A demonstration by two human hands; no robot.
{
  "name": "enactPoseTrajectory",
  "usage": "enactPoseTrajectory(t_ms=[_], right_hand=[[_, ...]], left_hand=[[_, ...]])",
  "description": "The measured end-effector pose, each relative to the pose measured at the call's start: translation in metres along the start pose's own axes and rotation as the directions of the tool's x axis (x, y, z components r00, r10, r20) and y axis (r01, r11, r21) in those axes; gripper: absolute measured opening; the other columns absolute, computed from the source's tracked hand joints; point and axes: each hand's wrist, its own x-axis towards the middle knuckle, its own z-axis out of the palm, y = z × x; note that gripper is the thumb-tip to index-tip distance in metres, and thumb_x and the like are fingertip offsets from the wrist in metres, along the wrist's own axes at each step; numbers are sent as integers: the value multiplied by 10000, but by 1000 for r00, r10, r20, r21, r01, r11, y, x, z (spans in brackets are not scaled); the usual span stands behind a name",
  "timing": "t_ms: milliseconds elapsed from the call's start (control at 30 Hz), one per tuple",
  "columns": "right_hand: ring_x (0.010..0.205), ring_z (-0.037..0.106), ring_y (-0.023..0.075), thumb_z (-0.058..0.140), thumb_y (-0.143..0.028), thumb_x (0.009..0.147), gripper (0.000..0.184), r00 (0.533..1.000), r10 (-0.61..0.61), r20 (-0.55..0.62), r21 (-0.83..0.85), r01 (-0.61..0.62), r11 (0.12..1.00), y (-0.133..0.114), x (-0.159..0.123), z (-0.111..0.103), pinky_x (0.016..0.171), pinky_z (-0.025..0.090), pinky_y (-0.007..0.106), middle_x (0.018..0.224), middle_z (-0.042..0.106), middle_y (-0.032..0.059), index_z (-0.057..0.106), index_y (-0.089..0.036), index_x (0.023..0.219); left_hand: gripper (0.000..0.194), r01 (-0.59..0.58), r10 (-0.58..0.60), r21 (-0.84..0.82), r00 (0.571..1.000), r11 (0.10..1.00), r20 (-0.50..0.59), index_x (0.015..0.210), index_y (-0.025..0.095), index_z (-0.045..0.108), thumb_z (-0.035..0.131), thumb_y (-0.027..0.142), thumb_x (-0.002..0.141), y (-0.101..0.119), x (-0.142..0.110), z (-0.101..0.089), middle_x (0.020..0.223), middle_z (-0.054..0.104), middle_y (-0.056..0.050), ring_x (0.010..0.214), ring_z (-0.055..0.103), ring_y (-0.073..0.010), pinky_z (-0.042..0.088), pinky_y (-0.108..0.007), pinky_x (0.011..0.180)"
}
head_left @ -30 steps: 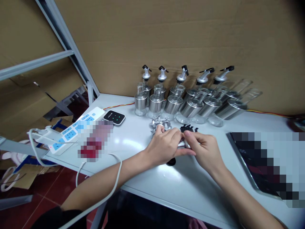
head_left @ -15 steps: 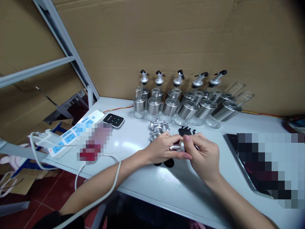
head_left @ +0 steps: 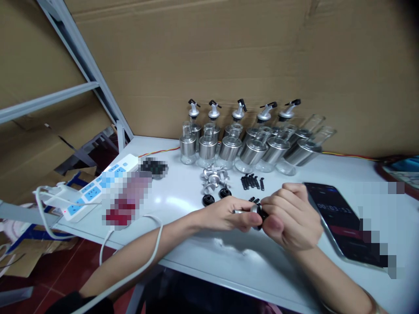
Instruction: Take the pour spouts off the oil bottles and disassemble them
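My left hand (head_left: 222,214) is closed on a silver pour spout (head_left: 254,211), its thin tube pointing left between the fingers. Against the spout's base sits a black ribbed stopper (head_left: 261,214), gripped by my curled right hand (head_left: 293,218); the fingers hide most of it. Just behind the hands lie a pile of silver spouts (head_left: 214,179), two round black stoppers, one at the left (head_left: 208,200) and one beside it (head_left: 225,192), and a row of small black levers (head_left: 251,181). More small black pieces show partly above my fingers.
Glass bottles with steel sleeves (head_left: 231,148) stand along the back; several behind carry silver-and-black pourers (head_left: 238,111). A phone showing a timer (head_left: 343,218) lies at right. At left are a power strip (head_left: 88,192), a blurred-out object (head_left: 126,200) and a white cable (head_left: 157,244).
The spout has been turned so its base faces right. My right hand has rolled over into a fist around the black stopper. Both hands sit slightly lower, showing more of the small parts.
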Motion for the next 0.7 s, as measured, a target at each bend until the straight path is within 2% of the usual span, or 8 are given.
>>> enactPoseTrajectory(t_ms=[67, 133, 233, 333, 400, 433, 567, 700], right_hand=[[550, 427, 136, 292, -243, 962, 314, 999, -39, 22, -33, 39, 999, 3, -1, 0, 608, 339, 337, 550, 552, 45, 433, -178, 689], [589, 461, 145, 301, -269, 964, 312, 999, -31, 33, -49, 33, 998, 6, -4, 2, 636, 357, 341, 595, 580, 50, 470, -176, 719], [693, 502, 172, 297, -378, 960, 355, 995, 95, 35, -28, -94, 995, 13, -10, 7, 677, 373, 352, 708, 606, 76, 544, -180, 800], [806, 526, 202, 269, -456, 948, 420, 951, 309, -19, 64, -307, 949, 20, -13, 9, 721, 392, 366, 852, 589, 108, 585, -186, 889], [819, 530, 199, 298, -444, 945, 388, 913, 408, -4, 140, -403, 904, 24, -13, 9, 735, 401, 356, 853, 573, 95, 584, -189, 879], [808, 531, 191, 329, -434, 940, 357, 901, 432, 41, 170, -432, 886, 25, -12, 8, 725, 405, 341, 838, 569, 84, 580, -190, 866], [736, 524, 151, 484, -385, 891, 224, 845, 482, 231, 230, -529, 817, 26, -8, 11, 651, 412, 278, 839, 570, 58, 576, -184, 854], [651, 501, 121, 527, -327, 869, 163, 796, 498, 344, 276, -592, 757, 21, -7, 15, 607, 406, 241, 739, 570, 24, 568, -177, 823]], left_hand=[[587, 27, -27, -1, 1000, 1000, 0, 656, 157, 404, 448, 736, 737, 0, 0, 0, 589, 355, 50, 543, 316, -69, 276, -211, 537], [573, 7, -4, 54, 999, 999, -41, 692, 156, 420, 411, 724, 771, 1, 1, 0, 622, 379, 40, 558, 334, -74, 282, -215, 546], [542, -77, 149, 331, 969, 940, -196, 809, 158, 492, 386, 690, 814, 4, 2, -6, 717, 464, 11, 646, 412, -106, 320, -239, 617], [529, -49, 397, 702, 851, 711, -343, 907, 163, 535, 402, 668, 825, 4, 2, -15, 778, 564, -9, 725, 484, -147, 325, -291, 723], [476, 23, 525, 838, 770, 545, -363, 949, 164, 536, 451, 619, 836, 3, 1, -21, 796, 610, -11, 732, 513, -156, 311, -306, 746], [439, 52, 568, 878, 744, 477, -352, 969, 163, 534, 478, 580, 844, 2, 1, -22, 813, 627, -12, 734, 526, -155, 306, -306, 748], [308, 94, 639, 960, 728, 265, -248, 1062, 179, 523, 517, 430, 882, 0, 0, -22, 901, 664, -17, 768, 564, -147, 297, -300, 754], [248, 113, 670, 983, 720, 144, -181, 1055, 187, 536, 510, 377, 898, 0, 0, -19, 910, 685, -13, 785, 577, -146, 272, -305, 746]])
